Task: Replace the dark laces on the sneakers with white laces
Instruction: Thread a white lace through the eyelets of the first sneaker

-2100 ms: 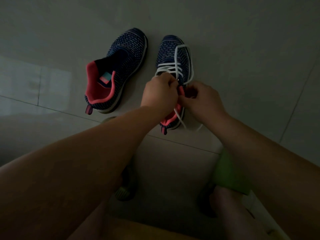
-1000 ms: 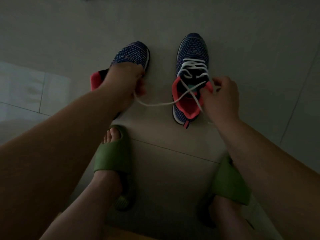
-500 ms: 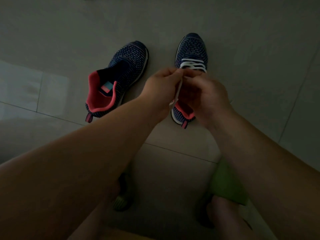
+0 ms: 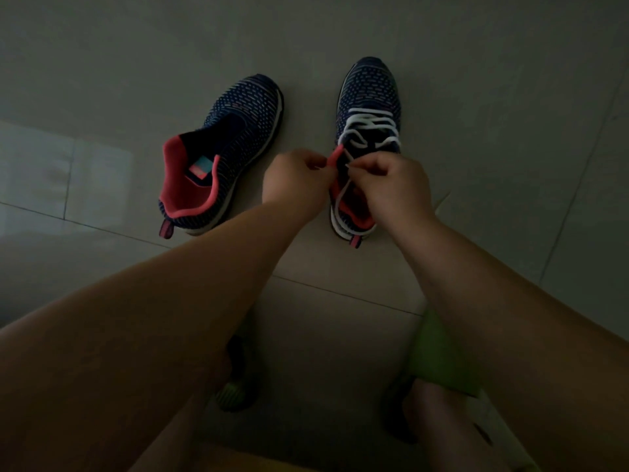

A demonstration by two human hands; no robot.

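Since half a second ago our hands have dropped to the collar of the right-hand sneaker (image 4: 369, 141), centre frame. Left hand (image 4: 296, 180) pinches the pink collar; right hand (image 4: 388, 182) pinches the white lace (image 4: 372, 126). We should feed the tip squarely through the eyelet.

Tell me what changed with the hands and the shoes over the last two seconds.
The hands pulled the white lace ends apart sideways, then came back together. Now the left hand pinches the right shoe's pink collar edge and the right hand pinches the lace. The laceless left shoe stayed put.
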